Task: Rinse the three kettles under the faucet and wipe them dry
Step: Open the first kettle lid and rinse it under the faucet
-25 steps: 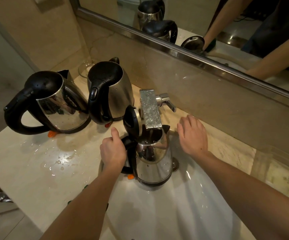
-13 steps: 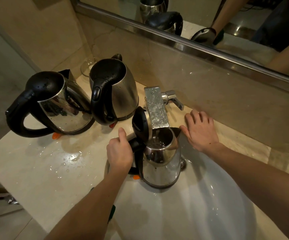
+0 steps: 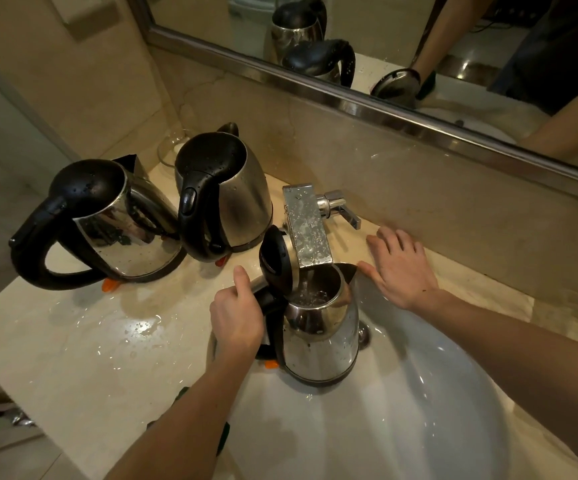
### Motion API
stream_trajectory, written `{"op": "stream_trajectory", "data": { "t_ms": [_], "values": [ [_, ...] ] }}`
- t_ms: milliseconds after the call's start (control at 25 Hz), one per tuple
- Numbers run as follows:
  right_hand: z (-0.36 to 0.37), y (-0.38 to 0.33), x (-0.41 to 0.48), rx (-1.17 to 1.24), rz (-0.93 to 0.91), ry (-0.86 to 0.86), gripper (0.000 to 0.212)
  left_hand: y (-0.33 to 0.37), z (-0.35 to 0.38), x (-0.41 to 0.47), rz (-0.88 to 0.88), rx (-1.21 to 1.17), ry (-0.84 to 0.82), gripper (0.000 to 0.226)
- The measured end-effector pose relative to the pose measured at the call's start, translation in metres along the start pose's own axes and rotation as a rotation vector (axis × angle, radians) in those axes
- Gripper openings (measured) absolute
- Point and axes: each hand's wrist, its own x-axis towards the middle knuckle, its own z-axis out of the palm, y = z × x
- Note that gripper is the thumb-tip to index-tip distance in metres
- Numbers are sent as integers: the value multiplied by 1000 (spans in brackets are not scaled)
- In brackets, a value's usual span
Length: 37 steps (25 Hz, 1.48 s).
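Observation:
A steel kettle (image 3: 318, 337) with its black lid flipped up stands in the white sink (image 3: 402, 417) under the square chrome faucet (image 3: 306, 225). Water runs from the spout into its open top. My left hand (image 3: 237, 315) grips its black handle, thumb up. My right hand (image 3: 402, 266) rests flat on the counter beside the kettle's spout, just below the faucet lever (image 3: 341, 209). Two more steel kettles with black lids stand wet on the counter to the left, one at the far left (image 3: 114, 230) and one behind the sink (image 3: 232, 199).
The beige counter (image 3: 73, 348) has puddles left of the sink. A glass dish (image 3: 173, 147) sits in the back corner. A mirror (image 3: 384, 46) runs along the wall above. A dark green cloth (image 3: 223, 434) peeks out under my left forearm at the sink's front edge.
My right hand has slid a little right along the counter, away from the kettle. The kettle stays under the faucet as water collects inside.

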Motion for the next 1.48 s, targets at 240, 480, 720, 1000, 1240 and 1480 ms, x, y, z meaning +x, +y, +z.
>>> {"op": "stream_trajectory", "data": {
  "t_ms": [240,480,720,1000,1240,1480],
  "values": [
    [8,21,-13,115,-89,11,81,-2,-1,2,5,-26,16,58],
    [10,21,-12,134,-89,39,79,-4,3,7,14,1,28,58],
    [13,22,-11,98,-79,50,71,1,3,7,-1,-4,66,57],
    [17,22,-9,77,-74,61,72,-4,-5,14,-4,-27,75,58],
    [17,21,-9,68,-74,56,76,3,-9,11,21,-17,45,56],
    [19,23,-7,65,-65,55,70,4,1,10,-10,5,37,59]
  ]
}}
